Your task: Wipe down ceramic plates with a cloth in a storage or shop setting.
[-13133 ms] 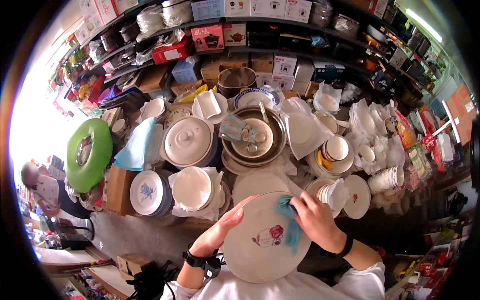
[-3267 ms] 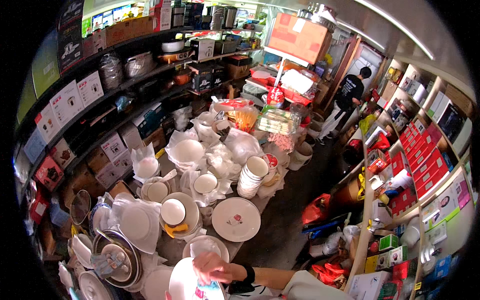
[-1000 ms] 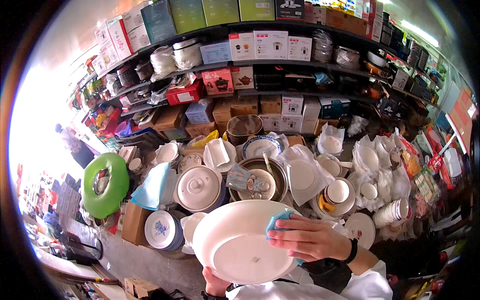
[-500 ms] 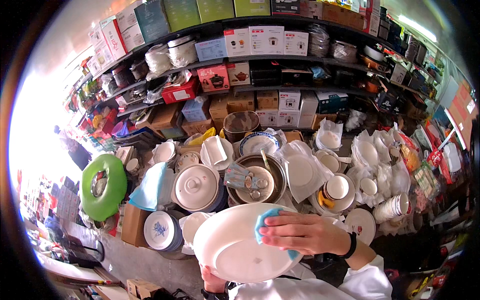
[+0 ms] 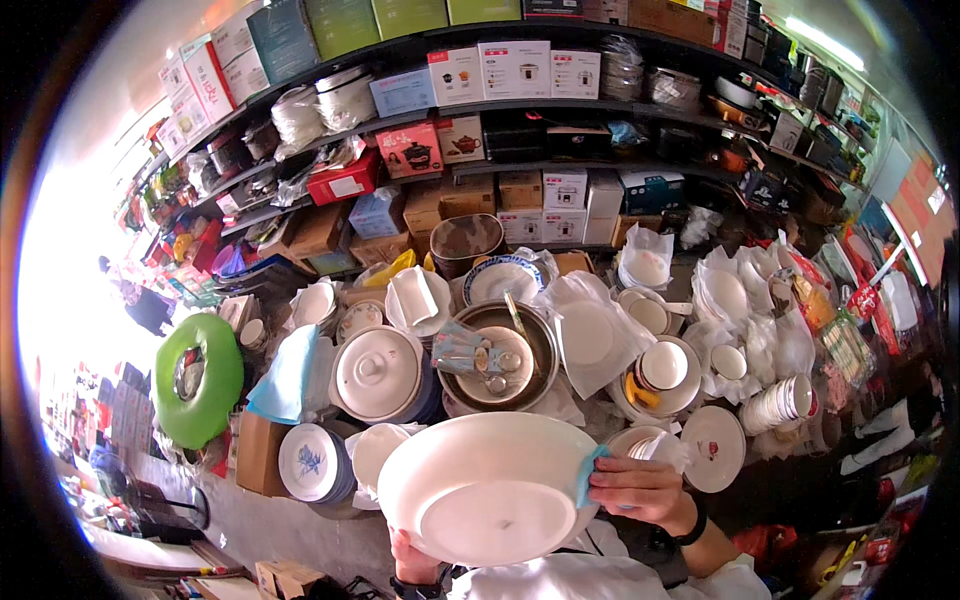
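Observation:
A large white dish (image 5: 500, 512), its underside with the foot ring turned toward me, is held tilted in front of my body. My left hand (image 5: 412, 562) grips its lower left edge; the thumb side shows and the other fingers are hidden behind the dish. At the right rim, my right hand (image 5: 645, 492) pinches a light blue cloth (image 5: 585, 475) against the dish. Just beyond the dish stands a wide brown-rimmed bowl (image 5: 545, 385) with packaged utensils (image 5: 470, 350) and small metal pieces in it. A lidded white pot (image 5: 376, 372) is to its left.
Stacked blue-patterned plates (image 5: 312, 462), wrapped white dishes (image 5: 588, 335), a plate with a red motif (image 5: 713, 449) and stacked cups (image 5: 778, 402) crowd the table. A green ring cushion (image 5: 198, 380) lies left. Shelves of boxes (image 5: 515, 68) rise behind.
My right hand has moved the cloth from the dish's upper face to the right, onto its rim. The dish has tilted a little, showing more of its side wall. The view has shifted slightly.

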Action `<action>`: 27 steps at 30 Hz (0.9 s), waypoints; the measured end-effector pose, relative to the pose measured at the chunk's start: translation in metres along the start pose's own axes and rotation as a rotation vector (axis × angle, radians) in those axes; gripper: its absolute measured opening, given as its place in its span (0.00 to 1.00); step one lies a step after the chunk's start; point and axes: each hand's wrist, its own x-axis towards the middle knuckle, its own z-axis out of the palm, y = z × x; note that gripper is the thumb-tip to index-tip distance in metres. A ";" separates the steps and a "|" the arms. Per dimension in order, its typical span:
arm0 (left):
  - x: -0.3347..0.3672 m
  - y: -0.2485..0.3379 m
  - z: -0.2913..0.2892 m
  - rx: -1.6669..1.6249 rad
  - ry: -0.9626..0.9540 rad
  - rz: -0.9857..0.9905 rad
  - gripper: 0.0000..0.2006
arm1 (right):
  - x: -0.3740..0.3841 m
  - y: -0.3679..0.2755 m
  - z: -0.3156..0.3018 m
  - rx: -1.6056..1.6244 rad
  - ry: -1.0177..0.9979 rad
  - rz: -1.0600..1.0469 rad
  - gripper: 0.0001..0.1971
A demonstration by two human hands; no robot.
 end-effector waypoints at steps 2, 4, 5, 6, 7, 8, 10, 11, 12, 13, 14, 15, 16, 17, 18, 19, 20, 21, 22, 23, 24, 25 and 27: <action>0.000 0.001 -0.002 0.133 -0.080 -0.056 0.45 | 0.006 -0.002 -0.007 -0.004 -0.041 0.002 0.18; 0.002 -0.001 -0.002 0.121 -0.097 -0.081 0.45 | 0.014 -0.003 -0.015 -0.014 -0.147 0.056 0.17; 0.002 -0.003 -0.001 0.038 -0.072 -0.082 0.45 | 0.019 -0.003 -0.018 0.099 -0.206 0.087 0.22; 0.001 -0.005 0.000 -0.045 -0.046 -0.084 0.46 | 0.025 -0.001 -0.018 0.105 -0.200 0.061 0.23; 0.002 -0.005 0.001 -0.034 -0.058 -0.089 0.46 | 0.031 0.003 -0.017 0.111 -0.209 0.045 0.24; 0.003 -0.006 0.002 -0.022 -0.069 -0.093 0.46 | 0.037 0.006 -0.017 0.118 -0.221 0.027 0.24; 0.001 -0.006 0.006 -0.012 -0.061 -0.107 0.46 | 0.048 0.011 -0.015 0.127 -0.220 0.002 0.23; 0.000 -0.007 0.008 -0.013 -0.044 -0.118 0.46 | 0.053 0.013 -0.013 0.126 -0.217 0.000 0.21; 0.001 -0.007 0.010 -0.010 -0.028 -0.120 0.46 | 0.058 0.015 -0.012 0.125 -0.215 -0.002 0.19; -0.003 -0.007 0.013 -0.009 0.026 -0.147 0.45 | 0.064 0.017 -0.010 0.140 -0.242 -0.015 0.21; -0.002 -0.006 0.014 -0.009 -0.002 -0.148 0.45 | 0.070 0.019 -0.009 0.151 -0.250 -0.026 0.21; 0.001 -0.007 0.016 -0.009 -0.031 -0.150 0.45 | 0.076 0.020 -0.008 0.164 -0.256 -0.036 0.21; 0.001 -0.008 0.016 -0.009 -0.058 -0.154 0.45 | 0.081 0.020 -0.006 0.181 -0.264 -0.042 0.21; 0.001 -0.010 0.018 0.001 -0.048 -0.127 0.43 | 0.087 0.022 -0.005 0.209 -0.295 -0.072 0.21; 0.001 -0.012 0.018 0.023 -0.066 -0.145 0.42 | 0.093 0.022 -0.002 0.212 -0.336 -0.092 0.20; 0.000 -0.014 0.018 0.045 -0.082 -0.165 0.41 | 0.098 0.021 0.003 0.223 -0.371 -0.116 0.19; -0.002 -0.015 0.017 0.063 -0.082 -0.182 0.40 | 0.103 0.021 0.008 0.241 -0.404 -0.136 0.18; -0.004 -0.018 0.017 0.065 -0.094 -0.232 0.37 | 0.107 0.020 0.014 0.305 -0.483 -0.134 0.15; -0.006 -0.021 0.016 0.057 -0.112 -0.266 0.26 | 0.109 0.018 0.018 0.316 -0.501 -0.141 0.14; -0.011 -0.024 0.016 0.056 -0.075 -0.277 0.21 | 0.109 0.016 0.020 0.326 -0.518 -0.149 0.13; -0.015 -0.027 0.016 0.027 -0.076 -0.278 0.16 | 0.108 0.015 0.021 0.314 -0.544 -0.168 0.12; -0.017 -0.028 0.016 0.029 -0.047 -0.296 0.14 | 0.107 0.017 0.020 0.332 -0.555 -0.164 0.11; -0.018 -0.030 0.014 -0.024 -0.069 -0.310 0.11 | 0.101 0.021 0.017 0.439 -0.548 -0.100 0.12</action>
